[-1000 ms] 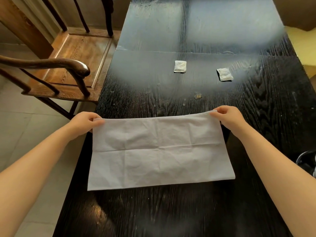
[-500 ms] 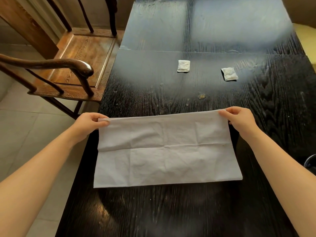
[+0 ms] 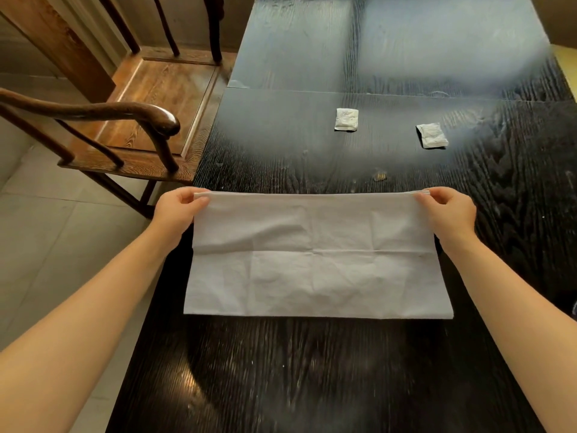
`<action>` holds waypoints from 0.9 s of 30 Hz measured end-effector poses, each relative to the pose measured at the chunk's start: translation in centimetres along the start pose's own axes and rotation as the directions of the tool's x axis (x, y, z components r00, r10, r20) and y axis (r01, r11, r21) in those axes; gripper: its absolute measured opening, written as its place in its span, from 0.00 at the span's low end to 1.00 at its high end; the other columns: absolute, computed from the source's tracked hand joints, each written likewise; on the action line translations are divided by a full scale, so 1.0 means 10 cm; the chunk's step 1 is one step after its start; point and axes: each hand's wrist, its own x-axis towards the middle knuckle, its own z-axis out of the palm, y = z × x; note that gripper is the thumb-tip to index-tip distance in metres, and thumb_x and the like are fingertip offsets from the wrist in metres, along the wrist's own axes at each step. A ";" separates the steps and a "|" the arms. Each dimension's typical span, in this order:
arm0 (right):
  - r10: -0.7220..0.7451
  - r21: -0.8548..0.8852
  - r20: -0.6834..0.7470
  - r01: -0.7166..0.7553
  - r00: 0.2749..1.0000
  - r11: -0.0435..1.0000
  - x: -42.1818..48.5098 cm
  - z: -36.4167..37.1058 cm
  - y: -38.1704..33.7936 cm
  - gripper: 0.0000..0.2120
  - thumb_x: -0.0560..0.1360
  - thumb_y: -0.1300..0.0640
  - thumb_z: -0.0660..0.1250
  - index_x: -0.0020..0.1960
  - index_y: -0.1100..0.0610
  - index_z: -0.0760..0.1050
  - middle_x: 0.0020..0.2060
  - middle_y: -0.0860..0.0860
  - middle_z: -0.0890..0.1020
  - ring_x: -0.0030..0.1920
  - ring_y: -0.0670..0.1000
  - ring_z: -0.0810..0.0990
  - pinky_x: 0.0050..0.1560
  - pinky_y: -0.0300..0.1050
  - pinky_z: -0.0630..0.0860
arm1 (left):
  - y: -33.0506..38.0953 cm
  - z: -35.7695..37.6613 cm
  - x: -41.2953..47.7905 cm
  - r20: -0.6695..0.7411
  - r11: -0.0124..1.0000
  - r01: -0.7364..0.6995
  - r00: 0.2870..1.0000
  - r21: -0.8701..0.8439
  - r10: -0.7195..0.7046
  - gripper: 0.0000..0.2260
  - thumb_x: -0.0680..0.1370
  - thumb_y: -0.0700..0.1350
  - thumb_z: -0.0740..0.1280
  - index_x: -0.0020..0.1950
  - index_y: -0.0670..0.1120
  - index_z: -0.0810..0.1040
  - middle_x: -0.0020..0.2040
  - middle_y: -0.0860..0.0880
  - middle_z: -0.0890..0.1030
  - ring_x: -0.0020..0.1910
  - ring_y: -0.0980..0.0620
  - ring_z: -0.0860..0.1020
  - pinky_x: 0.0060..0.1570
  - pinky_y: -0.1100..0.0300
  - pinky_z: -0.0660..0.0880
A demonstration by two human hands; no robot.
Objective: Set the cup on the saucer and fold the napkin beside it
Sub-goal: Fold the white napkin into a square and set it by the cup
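On the bench: a pale grey napkin [image 3: 315,257] lies spread across the near middle of the dark wooden bench [image 3: 312,376], long side running left to right, with a crease across its middle.
Far edge: it shows layered cloth at both corners, so the napkin looks already doubled once, though this is a judgement from the edges alone.
Left hand: the left hand [image 3: 176,210] pinches the far left corner, thumb on top and fingers [image 3: 199,192] curled round the edge, closed on the cloth.
Right hand: the right hand [image 3: 449,210] holds the far right corner the same way, its fingers [image 3: 432,192] narrowed on the edge.
Cup and saucer: neither can be made out in this view, so their state cannot be told.
Other things: two small white packets [image 3: 346,119] lie well apart from the napkin on the far side; a wooden chair [image 3: 131,120] stands to the left of the bench.
Step in hand: folding the napkin, with both far corners gripped.
Next move: it likely calls for carrying both corners together toward the near edge, keeping them level so the edges meet squarely, then pressing the new crease flat.
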 end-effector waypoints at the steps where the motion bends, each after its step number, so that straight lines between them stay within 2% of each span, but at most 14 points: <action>1: 0.001 0.074 -0.020 0.001 1.000 0.997 0.00 -0.04 -0.05 0.10 0.73 0.56 0.67 0.51 0.60 0.80 0.44 0.53 0.81 0.45 0.48 0.78 0.46 0.43 0.75 | 0.10 -0.02 -0.03 -0.005 0.998 -0.056 0.998 -0.020 0.056 0.05 0.76 0.39 0.67 0.50 0.46 0.80 0.43 0.50 0.81 0.46 0.50 0.80 0.45 0.59 0.77; 4: -0.032 0.332 -0.061 0.051 0.998 0.942 0.00 -0.26 -0.28 0.08 0.73 0.59 0.68 0.51 0.61 0.80 0.39 0.50 0.80 0.39 0.41 0.77 0.43 0.35 0.74 | 0.47 -0.23 -0.16 0.005 0.973 -0.232 0.973 0.012 0.232 0.05 0.74 0.45 0.68 0.45 0.55 0.82 0.42 0.56 0.84 0.45 0.58 0.81 0.40 0.66 0.77; 7: -0.110 0.456 -0.052 0.121 0.993 0.881 -0.03 -0.53 -0.61 0.02 0.73 0.59 0.69 0.44 0.52 0.79 0.35 0.41 0.81 0.36 0.37 0.77 0.42 0.32 0.75 | 0.88 -0.46 -0.29 0.025 0.940 -0.340 0.940 0.002 0.340 0.04 0.73 0.50 0.69 0.46 0.55 0.82 0.45 0.57 0.84 0.50 0.57 0.81 0.42 0.64 0.80; 10: -0.145 0.546 -0.078 0.164 0.986 0.822 -0.04 -0.73 -0.91 0.03 0.73 0.58 0.69 0.43 0.51 0.79 0.36 0.42 0.81 0.38 0.40 0.76 0.41 0.33 0.74 | 1.26 -0.56 -0.38 -0.006 0.927 -0.376 0.927 0.008 0.376 0.04 0.74 0.48 0.68 0.46 0.54 0.82 0.43 0.57 0.84 0.48 0.56 0.82 0.39 0.62 0.81; 14: -0.177 0.590 -0.082 0.191 0.981 0.785 -0.05 -0.99 -1.15 0.03 0.72 0.55 0.70 0.45 0.50 0.80 0.33 0.41 0.82 0.36 0.40 0.76 0.37 0.31 0.73 | 1.63 -0.68 -0.55 -0.019 0.913 -0.407 0.913 0.036 0.408 0.05 0.73 0.46 0.68 0.47 0.51 0.81 0.45 0.51 0.82 0.49 0.50 0.81 0.47 0.53 0.78; 16: -0.213 0.622 -0.066 0.208 0.975 0.755 -0.08 -1.12 -1.17 0.05 0.70 0.53 0.72 0.45 0.51 0.81 0.34 0.41 0.83 0.39 0.41 0.78 0.41 0.32 0.75 | 1.74 -0.74 -0.66 -0.002 0.911 -0.411 0.911 0.042 0.412 0.07 0.71 0.48 0.69 0.48 0.50 0.81 0.46 0.50 0.82 0.49 0.48 0.80 0.47 0.52 0.78; 19: -0.256 0.652 -0.012 0.202 0.967 0.731 -0.16 -1.31 -1.07 0.10 0.66 0.48 0.74 0.45 0.50 0.83 0.38 0.43 0.84 0.43 0.42 0.80 0.47 0.32 0.76 | 1.78 -0.82 -0.78 0.025 0.903 -0.421 0.907 0.088 0.420 0.08 0.69 0.48 0.70 0.46 0.49 0.82 0.45 0.52 0.83 0.47 0.53 0.81 0.42 0.60 0.81; 22: -0.263 0.638 0.060 0.166 0.963 0.752 -0.24 -1.41 -0.90 0.13 0.65 0.47 0.75 0.47 0.51 0.83 0.41 0.45 0.85 0.46 0.44 0.80 0.52 0.34 0.76 | 1.71 -0.80 -0.86 0.049 0.880 -0.443 0.896 0.169 0.442 0.06 0.71 0.39 0.69 0.46 0.46 0.81 0.44 0.49 0.82 0.44 0.60 0.81 0.40 0.71 0.78; 24: -0.245 0.647 0.110 0.118 0.963 0.753 -0.30 -1.43 -0.79 0.12 0.65 0.49 0.74 0.46 0.51 0.83 0.41 0.46 0.85 0.46 0.44 0.81 0.52 0.34 0.77 | 1.61 -0.74 -0.90 0.069 0.885 -0.429 0.903 0.181 0.424 0.06 0.71 0.35 0.68 0.45 0.45 0.81 0.43 0.49 0.82 0.42 0.64 0.80 0.38 0.74 0.75; 26: -0.222 0.622 0.151 0.082 0.963 0.779 -0.38 -1.42 -0.69 0.09 0.66 0.51 0.72 0.45 0.51 0.83 0.39 0.45 0.85 0.44 0.41 0.81 0.48 0.32 0.77 | 1.52 -0.76 -0.94 0.095 0.904 -0.388 0.922 0.181 0.377 0.06 0.71 0.37 0.69 0.45 0.46 0.83 0.40 0.51 0.84 0.42 0.63 0.80 0.37 0.74 0.75; 27: -0.206 0.635 0.165 0.056 0.965 0.771 -0.40 -1.44 -0.64 0.07 0.67 0.52 0.71 0.44 0.51 0.84 0.38 0.45 0.85 0.43 0.41 0.82 0.47 0.32 0.77 | 1.49 -0.80 -0.95 0.109 0.916 -0.381 0.923 0.124 0.369 0.06 0.70 0.39 0.69 0.44 0.47 0.84 0.39 0.52 0.84 0.43 0.62 0.81 0.37 0.73 0.76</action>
